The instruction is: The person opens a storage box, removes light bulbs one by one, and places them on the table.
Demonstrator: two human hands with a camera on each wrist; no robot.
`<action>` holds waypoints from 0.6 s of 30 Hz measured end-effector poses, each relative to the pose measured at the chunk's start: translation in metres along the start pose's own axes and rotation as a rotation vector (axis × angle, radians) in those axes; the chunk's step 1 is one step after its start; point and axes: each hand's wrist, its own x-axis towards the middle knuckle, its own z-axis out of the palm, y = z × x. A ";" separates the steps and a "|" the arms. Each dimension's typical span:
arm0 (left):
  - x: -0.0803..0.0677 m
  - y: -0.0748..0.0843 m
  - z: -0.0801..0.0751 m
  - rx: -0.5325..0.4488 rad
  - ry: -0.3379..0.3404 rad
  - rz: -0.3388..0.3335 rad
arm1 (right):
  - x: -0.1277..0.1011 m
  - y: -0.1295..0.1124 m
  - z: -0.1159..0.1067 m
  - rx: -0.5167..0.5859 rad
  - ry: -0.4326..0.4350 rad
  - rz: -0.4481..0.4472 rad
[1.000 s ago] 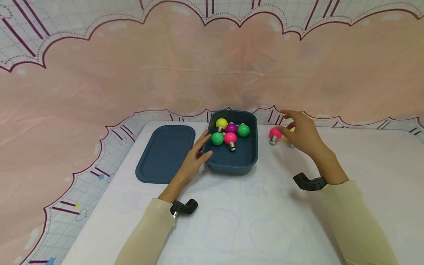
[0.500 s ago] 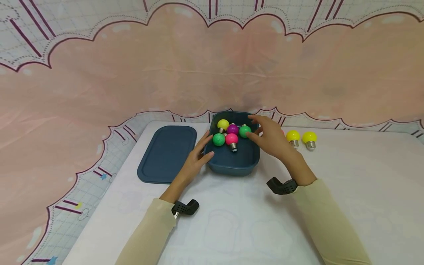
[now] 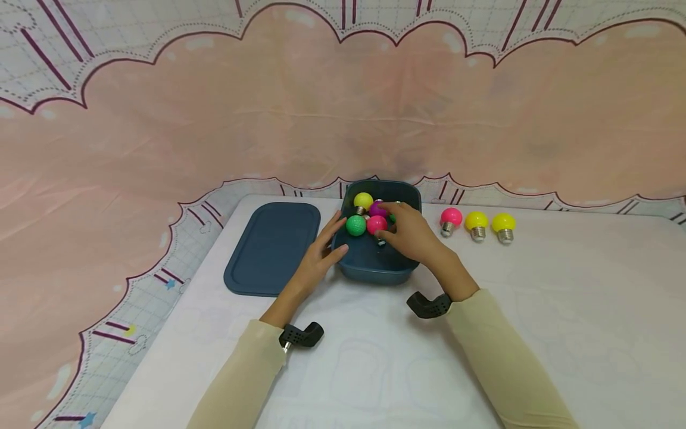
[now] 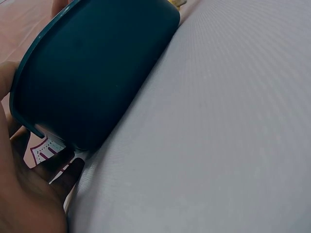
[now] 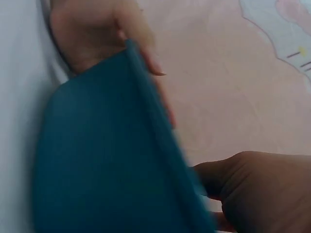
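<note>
In the head view, a dark blue plastic box (image 3: 375, 274) holds several coloured light bulbs. My left hand (image 3: 313, 259) holds its left side, thumb and index finger lapping over the rim (image 4: 29, 53), other fingers against the outer wall. My right hand (image 3: 409, 235) reaches in over the right rim, thumb and fingers parted beside the pink bulb (image 3: 376, 224); no bulb is seen held. A green bulb (image 3: 356, 226), a yellow bulb (image 3: 363, 201) and a purple bulb (image 3: 377, 208) lie around it. Another green bulb is mostly hidden behind my right hand.
A flat dark blue lid (image 3: 272, 247) lies left of the box. To the right, a pink bulb (image 3: 451, 218), a yellow bulb (image 3: 476, 223) and another yellow bulb (image 3: 504, 225) stand in a row on the white table (image 3: 375, 357). A printed curtain (image 3: 343, 131) hangs behind.
My right hand has moved left from the bulbs on the table into the box, uncovering the row of three bulbs. My left hand stays at the box.
</note>
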 end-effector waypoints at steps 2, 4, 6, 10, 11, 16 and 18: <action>0.001 -0.010 0.000 0.010 0.006 0.003 | 0.002 0.000 0.004 -0.033 -0.011 0.005; 0.002 -0.016 0.000 0.015 0.009 0.003 | 0.004 0.000 0.007 -0.063 -0.017 0.011; 0.002 -0.018 0.001 0.013 0.011 0.006 | 0.006 -0.001 0.009 -0.093 -0.021 0.021; 0.002 -0.019 0.001 0.004 0.011 0.012 | 0.009 -0.002 0.011 -0.141 -0.038 0.044; 0.002 -0.019 0.001 0.004 0.011 0.009 | 0.010 -0.001 0.012 -0.153 -0.042 0.052; 0.002 -0.015 0.001 0.007 0.003 -0.006 | 0.013 0.000 0.013 -0.192 -0.060 0.078; 0.001 -0.005 0.000 0.002 -0.002 -0.013 | 0.014 0.001 0.014 -0.199 -0.068 0.080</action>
